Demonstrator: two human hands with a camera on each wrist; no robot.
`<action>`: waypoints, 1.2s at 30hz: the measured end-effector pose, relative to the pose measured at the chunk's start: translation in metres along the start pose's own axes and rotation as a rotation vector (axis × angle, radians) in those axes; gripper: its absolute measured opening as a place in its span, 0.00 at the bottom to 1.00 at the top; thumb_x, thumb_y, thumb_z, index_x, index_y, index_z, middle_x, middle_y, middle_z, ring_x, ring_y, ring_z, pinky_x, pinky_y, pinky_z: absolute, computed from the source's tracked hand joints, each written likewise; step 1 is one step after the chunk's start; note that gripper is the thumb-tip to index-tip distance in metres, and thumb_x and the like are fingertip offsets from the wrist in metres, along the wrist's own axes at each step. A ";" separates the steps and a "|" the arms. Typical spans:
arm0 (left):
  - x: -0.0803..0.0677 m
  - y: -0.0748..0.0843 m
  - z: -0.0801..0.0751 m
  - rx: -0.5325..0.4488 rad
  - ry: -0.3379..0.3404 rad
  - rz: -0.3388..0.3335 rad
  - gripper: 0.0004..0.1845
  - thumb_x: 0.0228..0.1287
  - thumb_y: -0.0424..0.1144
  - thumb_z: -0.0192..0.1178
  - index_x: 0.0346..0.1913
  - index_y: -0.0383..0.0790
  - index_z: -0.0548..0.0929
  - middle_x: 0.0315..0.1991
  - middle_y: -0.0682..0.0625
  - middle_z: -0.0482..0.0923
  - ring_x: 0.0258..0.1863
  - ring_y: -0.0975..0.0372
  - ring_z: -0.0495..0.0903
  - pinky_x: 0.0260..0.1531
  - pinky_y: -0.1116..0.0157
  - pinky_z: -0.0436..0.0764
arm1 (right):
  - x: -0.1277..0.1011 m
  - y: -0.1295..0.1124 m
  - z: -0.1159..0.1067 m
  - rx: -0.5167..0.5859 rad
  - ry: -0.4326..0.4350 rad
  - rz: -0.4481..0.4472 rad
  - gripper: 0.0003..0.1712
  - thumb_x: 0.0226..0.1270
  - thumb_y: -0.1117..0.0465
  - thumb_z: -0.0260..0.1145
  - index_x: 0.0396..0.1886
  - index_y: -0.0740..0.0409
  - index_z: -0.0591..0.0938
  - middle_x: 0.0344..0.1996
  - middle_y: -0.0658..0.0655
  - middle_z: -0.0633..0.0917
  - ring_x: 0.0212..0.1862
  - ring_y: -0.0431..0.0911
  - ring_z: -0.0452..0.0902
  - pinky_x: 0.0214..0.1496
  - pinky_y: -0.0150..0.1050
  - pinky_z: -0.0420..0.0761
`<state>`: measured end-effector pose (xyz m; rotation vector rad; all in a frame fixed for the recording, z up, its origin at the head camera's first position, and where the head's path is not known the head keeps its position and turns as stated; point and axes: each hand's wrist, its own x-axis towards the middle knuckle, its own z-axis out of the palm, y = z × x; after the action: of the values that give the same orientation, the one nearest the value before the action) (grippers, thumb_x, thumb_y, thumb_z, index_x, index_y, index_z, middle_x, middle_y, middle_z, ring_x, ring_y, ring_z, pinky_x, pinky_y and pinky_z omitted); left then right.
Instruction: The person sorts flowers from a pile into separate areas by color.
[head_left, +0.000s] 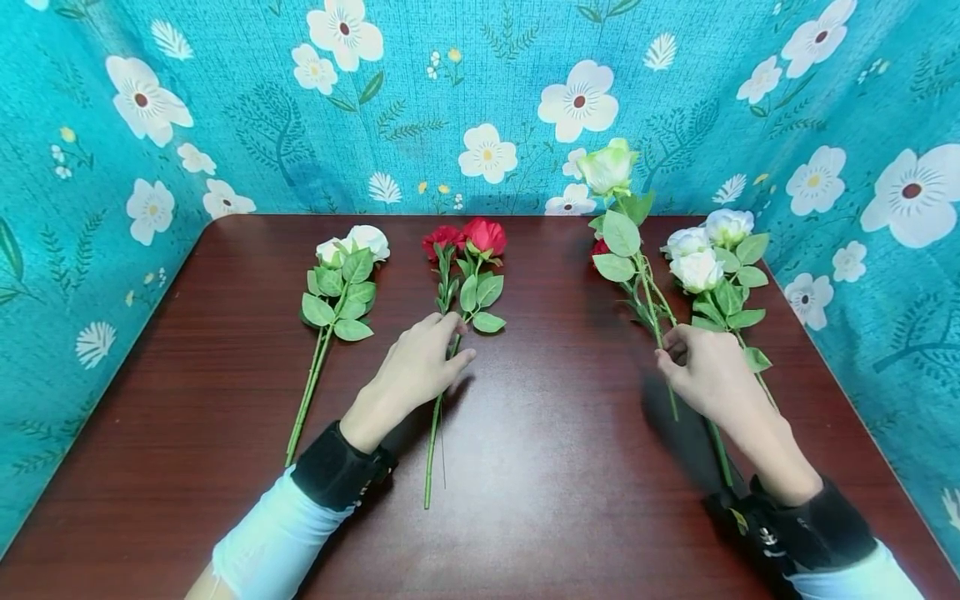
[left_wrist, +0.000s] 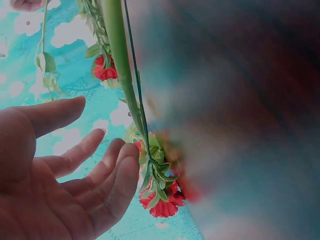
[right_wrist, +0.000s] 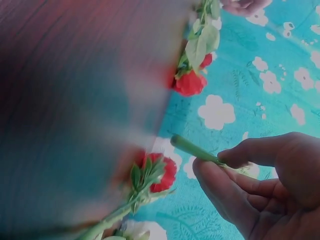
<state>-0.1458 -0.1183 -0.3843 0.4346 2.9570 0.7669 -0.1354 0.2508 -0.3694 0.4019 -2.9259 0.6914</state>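
Observation:
My right hand (head_left: 708, 371) pinches the green stem of a pale green-white rose (head_left: 609, 171), whose bloom stands up past the table's far edge. The stem's cut end (right_wrist: 181, 144) juts out beyond the fingertips in the right wrist view. Partly hidden behind that rose is a red flower (head_left: 600, 248). My left hand (head_left: 420, 358) hovers over the stems of a red rose (head_left: 483, 237) and a red carnation (head_left: 442, 240) lying side by side. In the left wrist view its fingers (left_wrist: 107, 165) are loosely bent, thumb apart, with the stems passing beyond the fingertips.
Two white roses (head_left: 367, 243) lie on the left of the dark wooden table (head_left: 547, 500). A group of white roses (head_left: 697, 271) lies at the right, beside and under the right hand. A turquoise floral curtain (head_left: 450, 108) borders the table's back and sides.

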 end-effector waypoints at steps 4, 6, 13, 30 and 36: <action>0.001 0.002 0.000 -0.027 -0.005 0.010 0.14 0.72 0.44 0.66 0.51 0.38 0.81 0.39 0.45 0.78 0.30 0.58 0.75 0.29 0.59 0.76 | 0.002 -0.007 0.004 0.034 0.032 -0.023 0.05 0.65 0.67 0.68 0.36 0.66 0.84 0.27 0.56 0.87 0.30 0.50 0.84 0.33 0.47 0.79; 0.002 0.004 0.000 -0.040 -0.004 0.014 0.13 0.73 0.44 0.66 0.50 0.38 0.82 0.40 0.45 0.79 0.31 0.58 0.76 0.31 0.59 0.78 | 0.003 -0.011 0.006 0.037 0.054 -0.037 0.04 0.65 0.67 0.68 0.35 0.65 0.84 0.26 0.55 0.86 0.29 0.48 0.83 0.32 0.45 0.79; 0.004 0.010 0.000 -0.118 0.015 0.107 0.09 0.72 0.40 0.66 0.46 0.38 0.84 0.39 0.48 0.81 0.38 0.56 0.81 0.38 0.59 0.81 | 0.004 -0.023 0.009 0.066 0.102 -0.087 0.02 0.64 0.67 0.69 0.33 0.63 0.84 0.25 0.52 0.86 0.27 0.45 0.82 0.30 0.41 0.78; 0.010 0.018 0.005 -0.321 0.077 0.306 0.11 0.71 0.35 0.65 0.51 0.33 0.84 0.44 0.46 0.82 0.39 0.59 0.81 0.43 0.60 0.83 | 0.005 -0.050 0.018 0.223 0.095 -0.127 0.03 0.67 0.65 0.70 0.36 0.62 0.86 0.27 0.49 0.87 0.28 0.41 0.83 0.29 0.33 0.79; 0.013 0.024 0.007 -0.388 0.103 0.326 0.10 0.71 0.34 0.66 0.51 0.33 0.84 0.43 0.48 0.82 0.39 0.60 0.81 0.44 0.61 0.83 | 0.009 -0.059 0.025 0.269 0.088 -0.147 0.02 0.66 0.66 0.70 0.35 0.62 0.85 0.27 0.48 0.86 0.29 0.39 0.83 0.31 0.33 0.82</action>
<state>-0.1508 -0.0915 -0.3787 0.8755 2.7548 1.3995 -0.1287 0.1863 -0.3655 0.5892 -2.6940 1.0547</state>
